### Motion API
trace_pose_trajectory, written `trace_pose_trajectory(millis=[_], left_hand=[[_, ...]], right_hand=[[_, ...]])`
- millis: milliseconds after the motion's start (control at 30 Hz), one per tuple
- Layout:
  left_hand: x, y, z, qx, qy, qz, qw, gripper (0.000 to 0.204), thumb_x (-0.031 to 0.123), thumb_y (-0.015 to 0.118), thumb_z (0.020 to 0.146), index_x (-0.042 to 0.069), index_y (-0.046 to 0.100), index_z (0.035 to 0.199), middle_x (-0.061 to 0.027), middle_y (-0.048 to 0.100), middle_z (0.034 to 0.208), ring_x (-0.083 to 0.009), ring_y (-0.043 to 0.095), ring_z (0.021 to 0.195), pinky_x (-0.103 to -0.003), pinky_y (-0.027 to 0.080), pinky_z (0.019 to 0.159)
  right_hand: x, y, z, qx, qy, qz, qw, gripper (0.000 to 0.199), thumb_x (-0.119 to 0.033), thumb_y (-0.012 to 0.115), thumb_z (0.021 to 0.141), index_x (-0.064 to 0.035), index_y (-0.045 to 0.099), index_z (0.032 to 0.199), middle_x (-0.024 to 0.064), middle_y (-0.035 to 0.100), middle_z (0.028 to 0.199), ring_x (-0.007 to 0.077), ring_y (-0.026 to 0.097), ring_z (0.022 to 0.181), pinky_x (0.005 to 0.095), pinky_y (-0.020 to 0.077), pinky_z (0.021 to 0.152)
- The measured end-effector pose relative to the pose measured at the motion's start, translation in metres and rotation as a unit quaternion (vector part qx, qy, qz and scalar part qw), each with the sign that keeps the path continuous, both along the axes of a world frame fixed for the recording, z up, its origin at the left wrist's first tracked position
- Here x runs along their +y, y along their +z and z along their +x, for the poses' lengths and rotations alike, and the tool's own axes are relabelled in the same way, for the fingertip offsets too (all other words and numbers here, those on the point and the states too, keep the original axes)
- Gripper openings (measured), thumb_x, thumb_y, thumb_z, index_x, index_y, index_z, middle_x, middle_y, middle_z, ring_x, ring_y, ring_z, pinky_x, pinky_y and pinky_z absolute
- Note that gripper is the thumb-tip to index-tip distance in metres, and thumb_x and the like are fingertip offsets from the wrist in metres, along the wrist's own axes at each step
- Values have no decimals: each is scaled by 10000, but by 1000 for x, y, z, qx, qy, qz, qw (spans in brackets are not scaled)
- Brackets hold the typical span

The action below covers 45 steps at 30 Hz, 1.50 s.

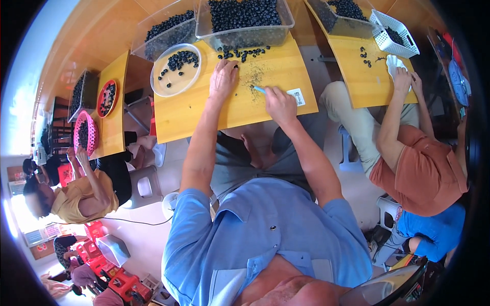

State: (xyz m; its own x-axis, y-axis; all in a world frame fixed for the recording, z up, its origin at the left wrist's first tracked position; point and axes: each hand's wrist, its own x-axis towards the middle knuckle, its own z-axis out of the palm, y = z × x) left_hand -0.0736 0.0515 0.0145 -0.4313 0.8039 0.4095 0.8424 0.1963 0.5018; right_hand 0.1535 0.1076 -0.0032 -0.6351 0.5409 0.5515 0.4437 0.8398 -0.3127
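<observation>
At the far part of the yellow table [194, 120], my left hand [223, 80] is closed, its fingertips pinched on a small dark berry-like ball [236, 66]. Just beyond those fingers lies a loose row of such dark balls [245, 54]. My right hand [280, 105] is wrapped round a thin tool with a light-blue handle [260, 90]; its tip points left, close to the tabletop, and its kind is too small to tell. Dark crumbs [253, 76] are scattered between the hands. A round clear lid-like tray [159, 87] with several dark balls stands left of my left hand.
Two clear bins [245, 31] full of dark balls stand at the table's far edge. A white printed card [296, 97] lies right of my right hand. People work at tables on both sides; a white basket [403, 48] and a pink basket [93, 133] stand there.
</observation>
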Motion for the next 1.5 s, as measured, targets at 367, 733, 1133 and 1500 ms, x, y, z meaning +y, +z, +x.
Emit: trace_pose_trajectory(millis=[367, 733, 1133, 1500], left_hand=[[-9, 2, -10, 27, -23, -107, 994, 209, 124, 750, 860, 62, 755, 1060, -134, 700, 1051, -325, 666, 1032, -441, 545, 905], [-41, -1, 24, -393, 88, 37, 915, 304, 141, 810, 885, -6, 752, 1145, -49, 727, 918, -105, 662, 784, -272, 537, 684], [-56, -19, 67, -296, 56, 73, 951, 274, 77, 801, 891, -20, 725, 1135, -45, 745, 927, -88, 675, 819, -251, 562, 758], [-53, -12, 74, -322, 27, 89, 942, 356, 33, 817, 854, -5, 694, 1186, -60, 756, 951, -111, 702, 839, -267, 584, 803]], right_hand=[[0, -4, -2, 18, 4, -1, 1000, 36, -111, 632, 901, -88, 658, 905, 90, 633, 764, 306, 701, 673, 450, 570, 569], [0, -4, 1, 4, 10, -19, 1000, 100, -142, 653, 937, -95, 688, 1017, 90, 658, 828, 333, 694, 679, 457, 568, 584], [-1, -2, -2, 14, 17, 4, 1000, 50, -133, 656, 911, -89, 661, 936, 81, 615, 780, 297, 693, 701, 444, 565, 591], [-2, -2, 0, 18, 67, 22, 997, 124, -127, 678, 897, -101, 711, 1014, 71, 621, 775, 283, 691, 697, 428, 564, 600]])
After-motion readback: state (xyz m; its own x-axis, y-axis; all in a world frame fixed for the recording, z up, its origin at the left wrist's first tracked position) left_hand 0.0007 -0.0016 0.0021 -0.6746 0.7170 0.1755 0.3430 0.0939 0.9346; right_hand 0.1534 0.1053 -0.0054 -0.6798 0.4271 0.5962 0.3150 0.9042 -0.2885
